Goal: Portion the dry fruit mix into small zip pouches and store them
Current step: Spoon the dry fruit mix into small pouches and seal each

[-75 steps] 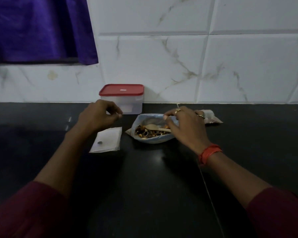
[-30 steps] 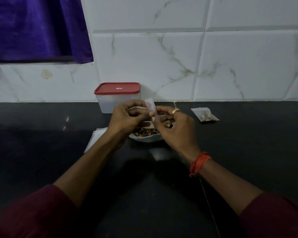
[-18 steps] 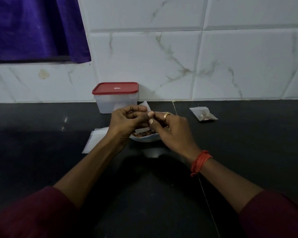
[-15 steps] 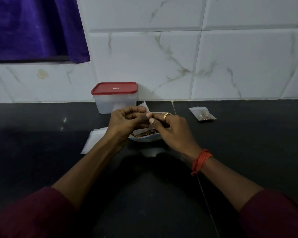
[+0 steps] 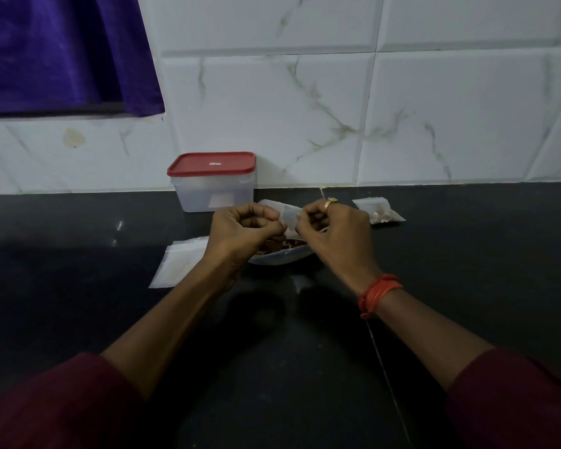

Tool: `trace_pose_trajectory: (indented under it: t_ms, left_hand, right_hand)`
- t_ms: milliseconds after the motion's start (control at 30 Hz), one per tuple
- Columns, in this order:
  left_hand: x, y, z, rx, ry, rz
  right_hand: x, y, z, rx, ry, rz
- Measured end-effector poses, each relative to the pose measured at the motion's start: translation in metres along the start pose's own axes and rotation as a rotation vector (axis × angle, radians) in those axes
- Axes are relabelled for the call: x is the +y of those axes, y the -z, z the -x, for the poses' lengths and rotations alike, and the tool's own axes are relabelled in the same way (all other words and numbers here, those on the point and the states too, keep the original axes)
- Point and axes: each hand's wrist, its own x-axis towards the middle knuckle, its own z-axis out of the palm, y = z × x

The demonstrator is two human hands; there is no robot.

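A small clear zip pouch [image 5: 288,216] hangs between my two hands over the open bag of dry fruit mix [image 5: 280,254]. My left hand [image 5: 242,233] pinches its left edge and my right hand [image 5: 332,233] pinches its right edge, both with curled fingers. The mix bag lies on the black counter [image 5: 467,270], mostly hidden behind my hands. A filled pouch [image 5: 379,211] lies to the right, near the wall. Empty pouches [image 5: 178,264] lie flat at the left, partly under my left wrist.
A clear plastic box with a red lid [image 5: 212,181] stands shut against the tiled wall behind my hands. A purple curtain [image 5: 62,50] hangs at the upper left. A seam [image 5: 386,367] runs across the counter toward me.
My left hand lifted a pouch from the stack and brought it over the mix bag; my right hand left the bag and took its other edge. My hands have since drawn slightly apart.
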Motion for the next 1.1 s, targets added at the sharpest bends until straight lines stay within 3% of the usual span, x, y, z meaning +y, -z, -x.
trace_pose_trajectory:
  t_ms: [200, 333, 433, 500, 633, 733, 1100]
  left_hand:
    - [0.001, -0.006, 0.004, 0.016, -0.05, -0.046]
    - [-0.001, 0.0, 0.005, -0.091, -0.321, -0.282]
    - [-0.006, 0.014, -0.003, -0.043, -0.664, -0.692]
    - [-0.008, 0.022, -0.011, -0.032, -0.795, -0.945]
    - [-0.014, 0.025, -0.015, -0.095, -0.801, -1.049]
    - [-0.015, 0.026, -0.015, -0.093, -0.8, -1.03]
    - [-0.012, 0.033, -0.017, -0.154, -0.732, -0.981]
  right_hand:
    - [0.002, 0.0, 0.004, -0.046, 0.365, 0.17]
    - [0.008, -0.006, 0.003, -0.082, 0.244, 0.181]
    - [0.012, -0.009, -0.001, -0.131, 0.041, 0.041]
    - [0.011, -0.008, -0.002, -0.158, -0.08, -0.06]
    - [0.001, -0.002, -0.002, -0.227, -0.198, -0.218]
    - [-0.003, 0.002, -0.001, -0.305, -0.144, -0.186]
    - [-0.004, 0.002, -0.002, -0.272, 0.018, -0.101]
